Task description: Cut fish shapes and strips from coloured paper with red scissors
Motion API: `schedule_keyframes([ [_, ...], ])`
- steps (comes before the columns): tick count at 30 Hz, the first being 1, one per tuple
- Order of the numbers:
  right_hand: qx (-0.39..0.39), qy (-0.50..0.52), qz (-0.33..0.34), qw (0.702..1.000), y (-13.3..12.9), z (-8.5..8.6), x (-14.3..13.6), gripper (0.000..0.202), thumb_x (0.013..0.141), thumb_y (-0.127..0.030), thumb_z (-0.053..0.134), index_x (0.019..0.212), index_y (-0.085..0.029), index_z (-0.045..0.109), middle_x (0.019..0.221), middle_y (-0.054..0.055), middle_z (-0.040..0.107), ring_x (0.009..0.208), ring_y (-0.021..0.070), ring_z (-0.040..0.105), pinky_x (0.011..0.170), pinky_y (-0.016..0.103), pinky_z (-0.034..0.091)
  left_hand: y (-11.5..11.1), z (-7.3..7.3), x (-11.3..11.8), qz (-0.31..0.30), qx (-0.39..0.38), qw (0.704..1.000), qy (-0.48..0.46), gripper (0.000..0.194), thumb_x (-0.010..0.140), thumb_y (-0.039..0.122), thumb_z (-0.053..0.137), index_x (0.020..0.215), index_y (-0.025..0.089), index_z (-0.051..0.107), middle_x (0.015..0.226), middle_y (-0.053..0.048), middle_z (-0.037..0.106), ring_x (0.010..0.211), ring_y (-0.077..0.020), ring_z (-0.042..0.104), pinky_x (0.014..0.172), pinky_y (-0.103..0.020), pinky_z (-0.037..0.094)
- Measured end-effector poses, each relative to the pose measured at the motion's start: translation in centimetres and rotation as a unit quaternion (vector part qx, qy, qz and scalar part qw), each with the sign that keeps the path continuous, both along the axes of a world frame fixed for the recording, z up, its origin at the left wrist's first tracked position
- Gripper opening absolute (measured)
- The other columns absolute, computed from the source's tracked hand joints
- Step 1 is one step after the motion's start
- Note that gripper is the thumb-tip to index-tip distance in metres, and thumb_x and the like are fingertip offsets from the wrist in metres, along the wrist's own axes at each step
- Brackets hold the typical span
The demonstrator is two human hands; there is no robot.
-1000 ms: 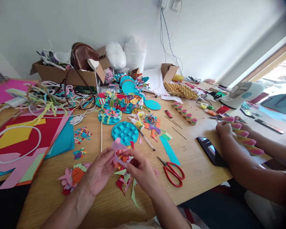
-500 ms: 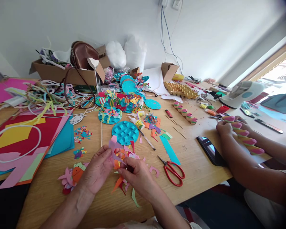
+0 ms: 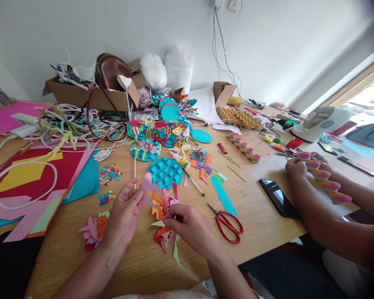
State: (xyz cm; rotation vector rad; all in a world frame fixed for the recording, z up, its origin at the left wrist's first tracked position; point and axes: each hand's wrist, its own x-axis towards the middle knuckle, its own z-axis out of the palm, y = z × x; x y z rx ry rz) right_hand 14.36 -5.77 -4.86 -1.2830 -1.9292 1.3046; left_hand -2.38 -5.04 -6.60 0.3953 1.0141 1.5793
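My left hand (image 3: 126, 211) pinches a cut piece of pale purple-pink paper (image 3: 150, 185) between thumb and fingers, raised above the table. To its right, my right hand (image 3: 187, 226) is closed, thumb against fingertips; whatever it may hold is too small to make out. Below and between the hands lies a heap of coloured paper scraps (image 3: 160, 207). A blue woven paper disc (image 3: 166, 172) is just beyond them. Red-handled scissors (image 3: 229, 226) rest right of my right hand. Paper fish and flower-like cutouts (image 3: 95, 232) lie left of my left wrist.
Coloured paper sheets (image 3: 71, 182) are stacked at left. Glue bottles (image 3: 180, 160), a pen (image 3: 193, 182) and a blue paper strip (image 3: 222, 197) lie ahead. At right, a phone (image 3: 277, 197) is beside another person's hands (image 3: 296, 168), which hold a pink-and-yellow scalloped strip (image 3: 324, 182).
My right hand has moved away from the purple-pink paper, slightly right and over the scraps. My left hand keeps the paper. The view has shifted a little.
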Motion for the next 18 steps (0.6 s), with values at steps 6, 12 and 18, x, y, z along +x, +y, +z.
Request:
schedule_keyframes([
  [6,-0.127,0.237,-0.037,0.962,-0.1,1.2,0.4,0.022,0.066,-0.033,0.065,0.062,-0.017,0.051,0.058,-0.004,0.044,0.052,0.0077,0.037,0.047,0.019,0.028,-0.1,-1.0,0.6,-0.005,-0.008,1.000,0.003,0.019,0.055,0.016,0.075,0.069,0.017,0.062,0.067,0.004,0.064,0.064,-0.0068,0.056,0.060,-0.015,0.043],
  [12,-0.058,0.198,-0.103,0.973,0.4,-0.2,-2.5,0.024,0.067,-0.036,0.062,0.059,-0.017,0.050,0.052,-0.006,0.040,0.046,0.0063,0.029,0.043,0.020,0.022,-1.2,-0.8,2.2,-0.061,0.005,0.995,0.073,0.014,0.064,0.024,0.069,0.072,0.017,0.060,0.068,0.004,0.062,0.063,-0.0099,0.055,0.059,-0.020,0.043],
  [18,0.005,0.154,-0.139,0.978,0.8,-1.8,-3.6,0.022,0.071,-0.033,0.060,0.058,-0.017,0.050,0.050,-0.006,0.038,0.044,0.0061,0.028,0.041,0.019,0.020,-1.6,-1.0,2.3,-0.064,0.035,0.987,0.141,0.012,0.066,0.023,0.066,0.075,0.018,0.059,0.068,0.004,0.059,0.063,-0.0100,0.053,0.058,-0.019,0.041],
])
